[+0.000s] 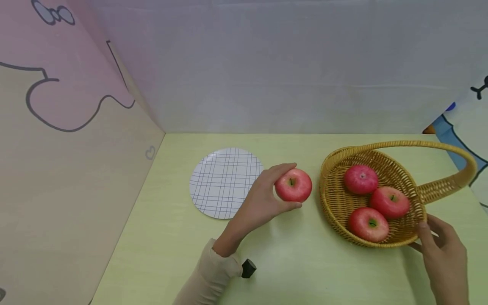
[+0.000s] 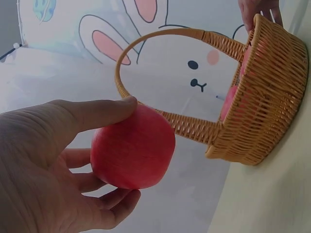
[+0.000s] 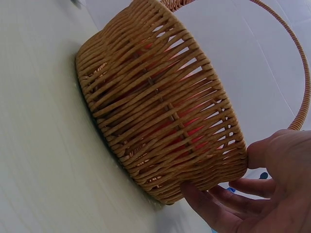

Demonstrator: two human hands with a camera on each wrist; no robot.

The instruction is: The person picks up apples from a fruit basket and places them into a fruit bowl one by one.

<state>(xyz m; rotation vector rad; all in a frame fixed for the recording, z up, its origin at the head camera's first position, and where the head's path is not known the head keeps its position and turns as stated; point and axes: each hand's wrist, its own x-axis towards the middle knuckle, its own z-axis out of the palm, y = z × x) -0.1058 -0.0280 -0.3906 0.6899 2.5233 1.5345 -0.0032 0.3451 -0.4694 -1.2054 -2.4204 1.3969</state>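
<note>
My left hand (image 1: 263, 200) grips a red apple (image 1: 293, 185) between thumb and fingers, above the table, in the gap between plate and basket. The left wrist view shows this apple (image 2: 133, 148) from the side, with the thumb over one side and fingertips under the other. A wicker basket (image 1: 331, 201) with an arched handle stands on the right and holds three apples (image 1: 368, 224). My right hand (image 1: 444, 252) pinches the basket's near right rim, thumb at the rim and fingers against the outer weave. In the right wrist view, the basket wall (image 3: 160, 107) partly hides the apples.
A round white plate (image 1: 225, 182) with a dark grid pattern lies left of the held apple, partly behind the left hand. A small black object (image 1: 248, 268) shows beside the left sleeve. Printed panels (image 1: 76, 169) and a pale back wall (image 1: 286, 67) border the table (image 1: 297, 271).
</note>
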